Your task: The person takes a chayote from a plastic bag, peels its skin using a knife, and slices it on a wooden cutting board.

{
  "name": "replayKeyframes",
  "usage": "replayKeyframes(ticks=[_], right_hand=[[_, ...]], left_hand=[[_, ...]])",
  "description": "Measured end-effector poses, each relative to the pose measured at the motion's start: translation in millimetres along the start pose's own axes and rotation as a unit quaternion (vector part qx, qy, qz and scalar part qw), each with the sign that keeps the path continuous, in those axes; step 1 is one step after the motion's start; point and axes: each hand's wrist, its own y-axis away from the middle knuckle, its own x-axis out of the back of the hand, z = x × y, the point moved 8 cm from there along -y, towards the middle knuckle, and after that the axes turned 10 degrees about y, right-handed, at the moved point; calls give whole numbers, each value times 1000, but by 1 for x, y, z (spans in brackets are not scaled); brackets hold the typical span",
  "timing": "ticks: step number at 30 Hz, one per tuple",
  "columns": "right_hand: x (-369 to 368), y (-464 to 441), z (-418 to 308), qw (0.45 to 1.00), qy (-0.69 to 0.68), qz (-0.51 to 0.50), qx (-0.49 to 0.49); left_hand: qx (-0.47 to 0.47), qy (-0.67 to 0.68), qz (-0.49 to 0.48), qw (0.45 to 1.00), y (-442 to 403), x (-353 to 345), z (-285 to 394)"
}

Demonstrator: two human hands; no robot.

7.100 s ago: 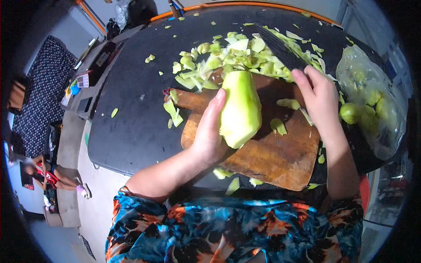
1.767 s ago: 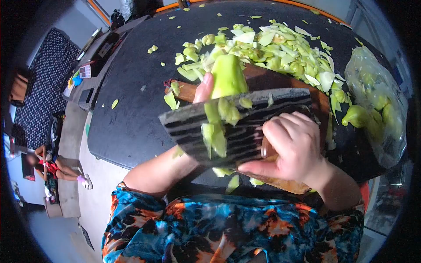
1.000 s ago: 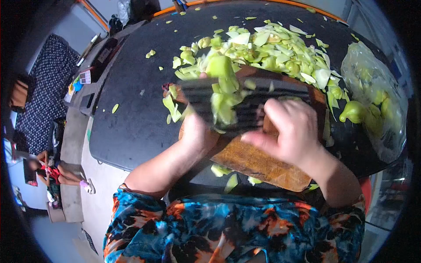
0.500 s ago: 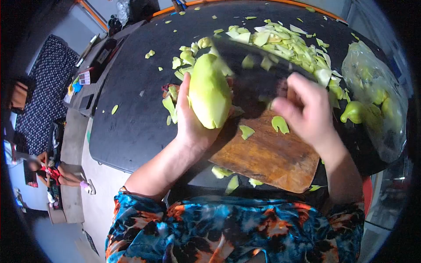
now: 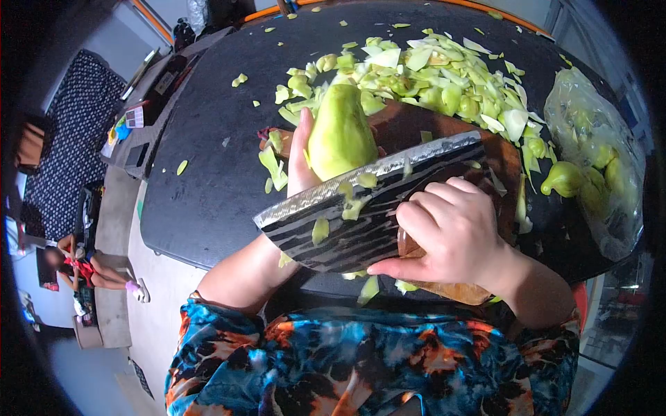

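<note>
Nearest us, just past our patterned shirt (image 5: pixel 368 353), our right hand (image 5: pixel 454 232) has its fingers curled snugly around the brown wooden handle of a cleaver (image 5: pixel 381 204), thumb stretched out against the near side of the blade. The broad, dark-striped blade slants in front of our left wrist, bright edge facing away from us, pale green flakes clinging to its face. Beyond it, our left hand (image 5: pixel 300 166) cradles a green fruit (image 5: pixel 341 132) above the cutting board (image 5: pixel 402 125); the thumb lies along the fruit's left side, but the other fingers are hidden, so we cannot tell how far they spread. Nor can we tell whether the edge touches the fruit.

To the left, the bench (image 5: pixel 201 180) gives us broad open room with a few small scraps. To the right, a pear-shaped fruit (image 5: pixel 562 179) lies by a clear plastic bag (image 5: pixel 617 225) of similar ones, so our room there is narrower. Past the board, a wide heap of peelings (image 5: pixel 444 76) crowds the middle; farther on, black surface with loose scraps runs to the bench's far edge.
</note>
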Motion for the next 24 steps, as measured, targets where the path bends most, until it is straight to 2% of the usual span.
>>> replayKeyframes(ticks=[1, 3, 5, 6, 7, 9, 10, 11, 13, 16, 17, 18, 20, 24], right_hand=[[-1, 0, 1, 1000, 8, 7, -7], [-3, 1, 4, 999, 22, 18, -20], [-4, 0, 11, 998, 38, 24, -34], [-3, 0, 16, 996, 61, 46, -47], [-2, -2, 22, 995, 61, 49, -63], [3, -1, 48, 985, 88, 53, -141], [7, 1, 64, 977, 98, 69, -175], [7, 7, 83, 965, 52, 23, -255], [17, 8, 90, 966, 36, 62, -247], [24, -4, 43, 991, 30, 64, -110], [16, -3, 28, 997, 22, 27, -75], [13, -3, 16, 998, 2, 28, -58], [6, -1, 2, 999, -20, 26, -37], [2, 0, -1, 999, -1, 16, -29]], left_hand=[[24, 8, -36, 999, -2, 1, 1], [47, 39, -44, 997, -1, -1, -2], [47, 87, 9, 995, 5, -6, -8], [4, -6, 69, 998, 5, 6, -4], [-6, -20, 66, 998, 6, 3, -6], [-90, 1, 141, 986, 16, 6, -13], [-74, -95, 124, 985, 15, 9, -7], [-35, -55, 38, 997, 12, 6, -9], [-61, -108, 55, 991, 10, 6, 0], [-135, -96, 125, 978, 9, -6, -1], [-50, -38, 136, 989, 12, -4, -7], [0, -12, 71, 997, 11, -7, -6], [9, -73, 36, 997, 8, 7, 1], [-18, -63, 31, 997, 5, 2, -2]])
